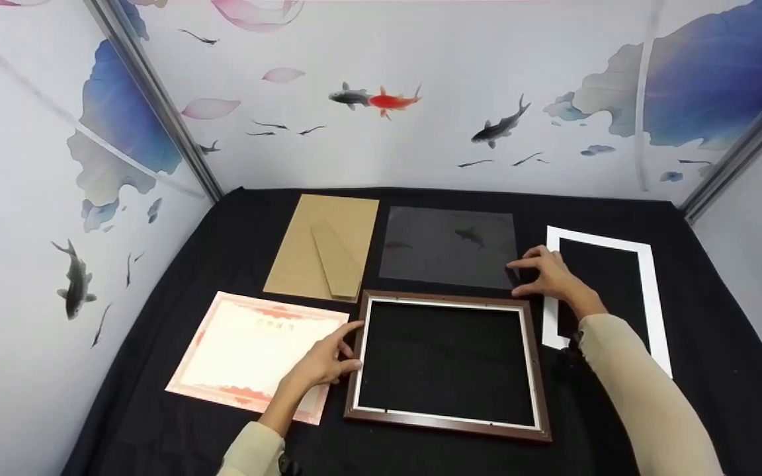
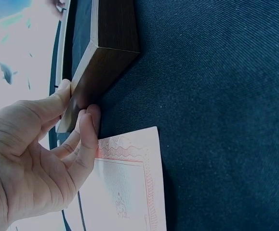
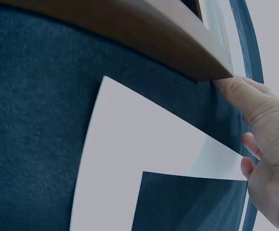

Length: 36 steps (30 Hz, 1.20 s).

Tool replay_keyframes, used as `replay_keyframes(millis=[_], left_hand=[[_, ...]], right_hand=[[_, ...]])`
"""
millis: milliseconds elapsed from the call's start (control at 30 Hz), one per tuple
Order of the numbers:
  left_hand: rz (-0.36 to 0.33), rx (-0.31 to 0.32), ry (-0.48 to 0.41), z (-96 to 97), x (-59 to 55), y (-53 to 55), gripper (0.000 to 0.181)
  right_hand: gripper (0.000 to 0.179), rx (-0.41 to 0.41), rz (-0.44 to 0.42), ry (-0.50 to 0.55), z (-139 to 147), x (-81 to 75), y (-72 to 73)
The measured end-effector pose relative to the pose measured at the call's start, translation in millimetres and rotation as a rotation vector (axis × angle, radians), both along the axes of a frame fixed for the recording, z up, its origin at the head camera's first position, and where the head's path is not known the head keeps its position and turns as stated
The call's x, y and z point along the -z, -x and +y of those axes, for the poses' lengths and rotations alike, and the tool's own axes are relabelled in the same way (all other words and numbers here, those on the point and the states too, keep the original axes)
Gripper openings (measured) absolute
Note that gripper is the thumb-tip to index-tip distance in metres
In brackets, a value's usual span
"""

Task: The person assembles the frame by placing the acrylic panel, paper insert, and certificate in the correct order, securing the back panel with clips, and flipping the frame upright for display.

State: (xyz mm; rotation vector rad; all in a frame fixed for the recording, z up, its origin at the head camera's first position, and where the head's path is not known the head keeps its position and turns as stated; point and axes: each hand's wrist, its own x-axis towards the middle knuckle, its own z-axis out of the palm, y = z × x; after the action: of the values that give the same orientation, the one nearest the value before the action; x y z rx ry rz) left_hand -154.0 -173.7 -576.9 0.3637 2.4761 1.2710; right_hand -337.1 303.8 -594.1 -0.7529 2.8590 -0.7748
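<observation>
At the far left of my feed a pale wall panel (image 1: 17,218) with a printed dark fish slopes down beside the table (image 1: 434,459), which is covered in black cloth. Next I see a red-bordered sheet (image 1: 242,354) lying flat, a few lines of lettering near its far edge, too faint for me to read. A pale-sleeved left hand (image 1: 321,357) reaches over its right side; I see the thumb and fingers holding the near-left part of the picture frame (image 1: 447,424), with the left wrist view showing digits on its upper edge and outer side. Behind the sheet I have a brown board (image 1: 295,244) bearing a tapered strip (image 1: 340,268). The frame sits mid-table, dark brown outside, with a pale inner rim and small dark tabs; through it I see black cloth. Just beyond lies a dark glossy pane (image 1: 444,244), mirroring the fish on the back wall (image 1: 407,158). At the frame's far right corner I find the right hand (image 1: 553,274), fingers loosely spread, thumb touching the corner and forefinger over the pane's right edge. Farthest right lies a white mat (image 1: 651,297), a flat rectangular border partly covered by that hand and its pale sleeve (image 1: 645,390).
</observation>
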Motion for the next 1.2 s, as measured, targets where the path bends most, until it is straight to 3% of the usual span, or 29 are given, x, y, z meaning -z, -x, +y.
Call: replay_keyframes(millis=[200, 433, 633, 933, 1200], left_hand=[[-0.008, 0.004, 0.011, -4.0, 1.1, 0.2, 0.072], [0.003, -0.001, -0.004, -4.3, 0.1, 0.5, 0.072], [-0.001, 0.006, 0.008, -3.3, 0.2, -0.1, 0.071], [0.023, 0.034, 0.011, -2.4, -0.7, 1.1, 0.071], [0.031, 0.040, 0.000, -4.6, 1.0, 1.6, 0.071]], right_hand=[[0.057, 0.001, 0.015, 0.006, -5, -0.6, -0.6], [0.050, -0.053, 0.104, 0.022, -8, -0.6, -1.7], [0.043, -0.080, 0.122, 0.058, -6, 2.9, -8.0], [0.030, -0.116, 0.212, 0.037, -2, -1.8, -13.4], [0.019, -0.086, 0.328, 0.130, -5, -19.6, -10.9]])
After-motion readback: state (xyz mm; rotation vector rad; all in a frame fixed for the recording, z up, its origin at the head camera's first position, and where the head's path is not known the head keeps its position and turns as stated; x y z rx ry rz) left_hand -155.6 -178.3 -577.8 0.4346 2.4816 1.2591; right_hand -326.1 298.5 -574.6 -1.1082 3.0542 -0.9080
